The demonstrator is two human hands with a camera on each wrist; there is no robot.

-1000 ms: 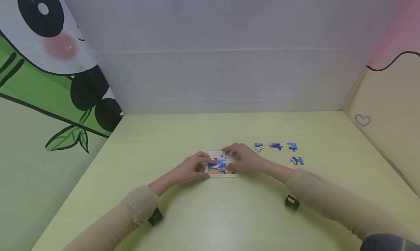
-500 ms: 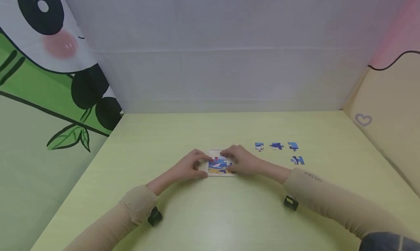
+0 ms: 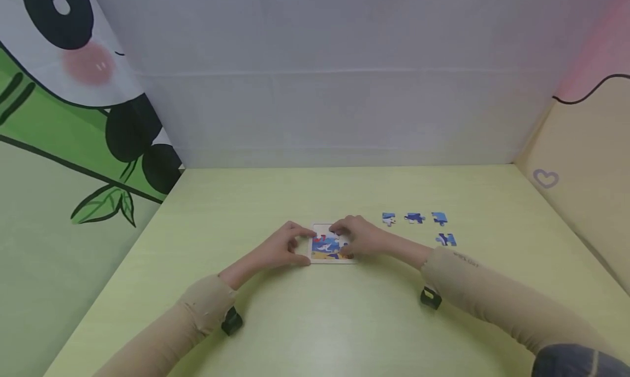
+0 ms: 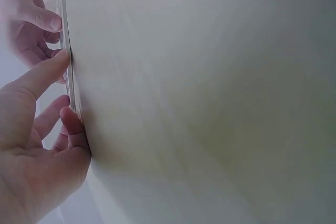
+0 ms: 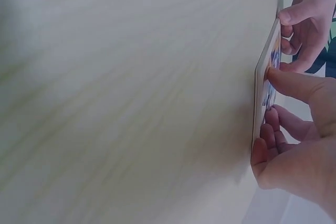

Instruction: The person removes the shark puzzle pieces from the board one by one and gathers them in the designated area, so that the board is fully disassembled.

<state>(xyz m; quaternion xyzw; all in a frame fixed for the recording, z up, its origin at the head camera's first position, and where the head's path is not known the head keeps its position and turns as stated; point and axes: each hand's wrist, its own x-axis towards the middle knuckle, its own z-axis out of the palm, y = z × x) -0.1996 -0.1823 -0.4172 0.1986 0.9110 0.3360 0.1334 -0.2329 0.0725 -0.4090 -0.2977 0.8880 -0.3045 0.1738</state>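
Observation:
A small jigsaw puzzle board point(image 3: 332, 262) with a pale rim lies flat on the table, partly filled with a blue and sandy picture. My left hand point(image 3: 284, 247) holds the board by its left side, thumb at the near corner and index finger farther up the edge. Over the board's right part is my right hand point(image 3: 366, 236), its thumb and index finger spread around a blue jigsaw piece, partly hidden beneath them. In the right wrist view, the right thumb and fingertips touch the surface of the puzzle board point(image 5: 260, 85).
Right of the board lie several loose pieces: a blue and white piece point(image 3: 389, 219), a dark blue piece point(image 3: 415, 218), a light blue piece point(image 3: 439, 219) and a nearer blue piece point(image 3: 445, 239). A pale wall point(image 3: 334, 114) stands behind the table point(image 3: 315, 322).
My left index finger has drawn back from over the picture to the board's left edge. My right fingers have shifted slightly left on the board. The loose pieces stay in place.

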